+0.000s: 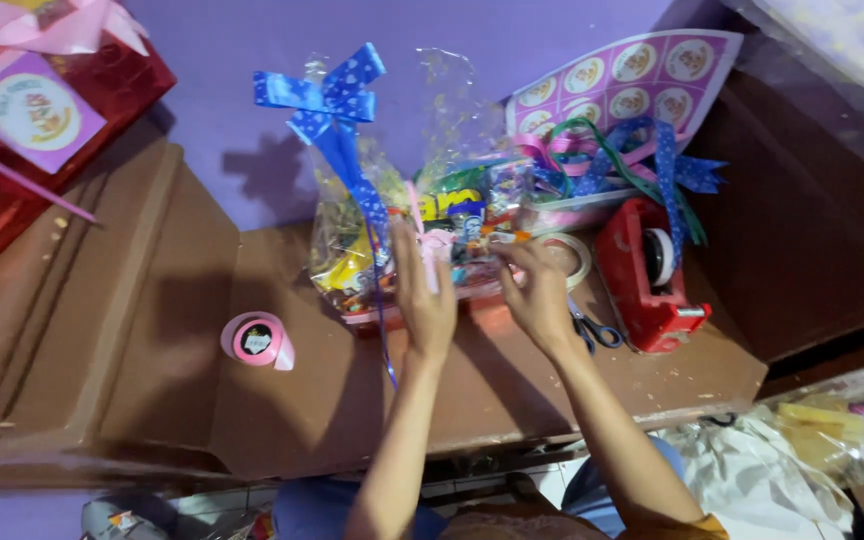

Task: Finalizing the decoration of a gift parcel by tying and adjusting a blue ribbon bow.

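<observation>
A cellophane-wrapped gift basket (352,265) full of colourful snack packets stands on a brown step, topped by a blue dotted ribbon bow (327,100) whose tail hangs down the front. My left hand (422,295) presses against the front of the wrap with fingers pointing up, touching a small pink piece (439,243). My right hand (534,290) pinches the cellophane just to the right of it, at the basket's front.
A roll of pink ribbon (258,340) lies left of the basket. Scissors (592,330), a clear tape roll (567,255) and a red tape dispenser (647,275) sit right. Behind are loose ribbons (642,160), a sticker sheet (632,75) and a red wrapped gift (32,130).
</observation>
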